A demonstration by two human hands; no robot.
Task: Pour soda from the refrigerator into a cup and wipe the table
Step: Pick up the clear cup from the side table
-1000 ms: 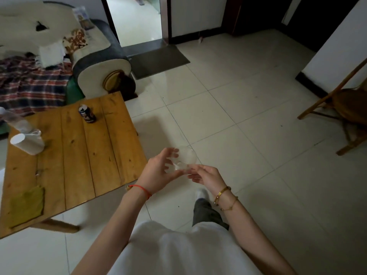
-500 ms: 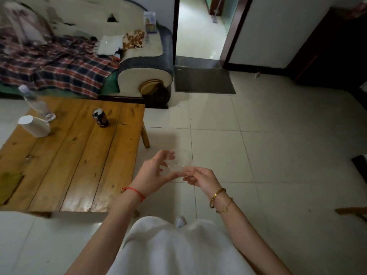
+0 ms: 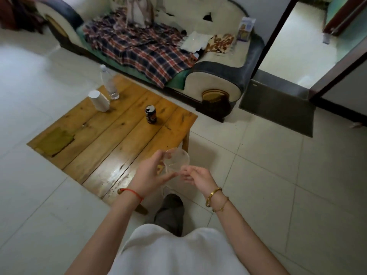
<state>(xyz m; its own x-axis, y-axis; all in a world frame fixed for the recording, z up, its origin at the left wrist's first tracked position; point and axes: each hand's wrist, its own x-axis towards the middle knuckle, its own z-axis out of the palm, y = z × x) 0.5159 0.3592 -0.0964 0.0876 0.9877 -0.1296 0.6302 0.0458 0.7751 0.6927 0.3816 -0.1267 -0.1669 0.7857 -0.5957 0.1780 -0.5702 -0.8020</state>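
Head view looks down on a clear, thin plastic cup (image 3: 177, 160) held in the air above the near right corner of a low wooden plank table (image 3: 103, 143). Left hand (image 3: 152, 173) curls around the cup's left side with thumb and fingers spread over its wall, while right hand (image 3: 198, 178) pinches the cup's lower rim between fingertips. Farther back on the table a dark soda can (image 3: 151, 114) stands upright with its top open, well apart from the cup. At the table's far left corner stand a white paper cup stack (image 3: 99, 101) and just beside it a clear plastic water bottle (image 3: 108, 82). An olive-green cloth (image 3: 56, 140) lies flat at the table's left edge.
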